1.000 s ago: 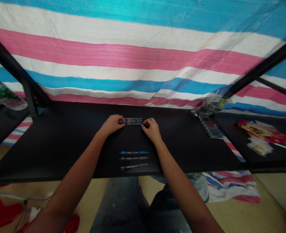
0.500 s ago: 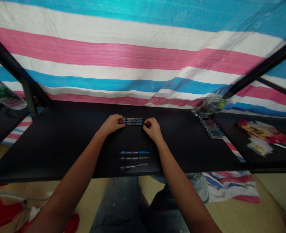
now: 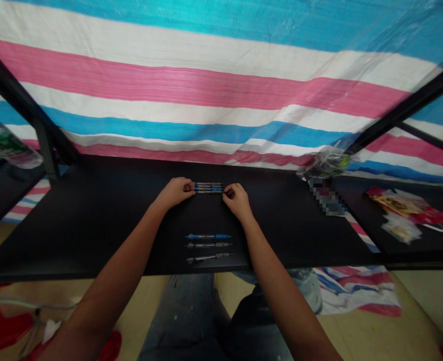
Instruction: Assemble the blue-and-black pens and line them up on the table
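A small row of pens (image 3: pixel 208 188) lies side by side on the black table (image 3: pixel 108 215), black ones with a blue one among them. At their left ends my left hand (image 3: pixel 176 191) has its thumb and fingers pinched. My right hand (image 3: pixel 238 198) closes its fingertips on the right ends of the same pens. Nearer the front edge rest three separate pens: a blue pen (image 3: pixel 208 236), a dark pen (image 3: pixel 208 245) and another dark pen (image 3: pixel 209 257), this last one slightly tilted.
Crumpled clear plastic (image 3: pixel 324 163) and a pixelated item (image 3: pixel 327 196) lie at the right. Beyond them are a red-and-yellow packet (image 3: pixel 402 203) and a small clear bag (image 3: pixel 401 228). A bottle (image 3: pixel 8 143) lies far left. Striped sheeting (image 3: pixel 206 87) hangs behind, between black posts (image 3: pixel 46 145).
Both hands stay at the ends of the row of pens, with barely any shift. The three front pens have not moved.
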`<state>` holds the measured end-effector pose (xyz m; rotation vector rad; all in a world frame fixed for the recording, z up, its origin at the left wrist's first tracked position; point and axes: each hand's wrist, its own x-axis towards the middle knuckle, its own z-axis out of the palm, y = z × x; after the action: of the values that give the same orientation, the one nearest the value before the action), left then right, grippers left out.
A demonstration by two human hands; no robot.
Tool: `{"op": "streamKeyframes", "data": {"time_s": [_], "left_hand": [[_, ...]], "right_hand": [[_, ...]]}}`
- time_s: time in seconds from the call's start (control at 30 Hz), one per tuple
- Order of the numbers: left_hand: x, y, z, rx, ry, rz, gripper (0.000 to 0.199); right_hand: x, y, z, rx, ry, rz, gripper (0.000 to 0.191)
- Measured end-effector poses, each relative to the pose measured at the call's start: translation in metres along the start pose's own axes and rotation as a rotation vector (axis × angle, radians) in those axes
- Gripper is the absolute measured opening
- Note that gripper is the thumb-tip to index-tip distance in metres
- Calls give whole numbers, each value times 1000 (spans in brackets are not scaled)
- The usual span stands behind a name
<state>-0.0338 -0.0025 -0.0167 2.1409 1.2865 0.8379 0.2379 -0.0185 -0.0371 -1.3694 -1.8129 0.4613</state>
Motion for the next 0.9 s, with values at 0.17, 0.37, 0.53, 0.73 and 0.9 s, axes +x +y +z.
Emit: {"op": "streamKeyframes", "data": {"time_s": [0.17, 0.37, 0.53, 0.73, 0.9], "left_hand": [[0, 0, 1, -33, 13, 11, 5], [0, 4, 0, 36, -36, -41, 7], [-1, 8, -3, 86, -41, -43, 8], [-1, 9, -3, 124, -25, -53, 13], [-1, 11, -3, 133, -21, -58, 12]], "right_hand": [[0, -1, 1, -5, 3, -5, 7], [0, -2, 0, -8, 9, -8, 8], [0, -3, 1, -11, -3, 2, 4], [1, -3, 1, -14, -3, 2, 2], [0, -1, 1, 3, -4, -11, 4]]}}
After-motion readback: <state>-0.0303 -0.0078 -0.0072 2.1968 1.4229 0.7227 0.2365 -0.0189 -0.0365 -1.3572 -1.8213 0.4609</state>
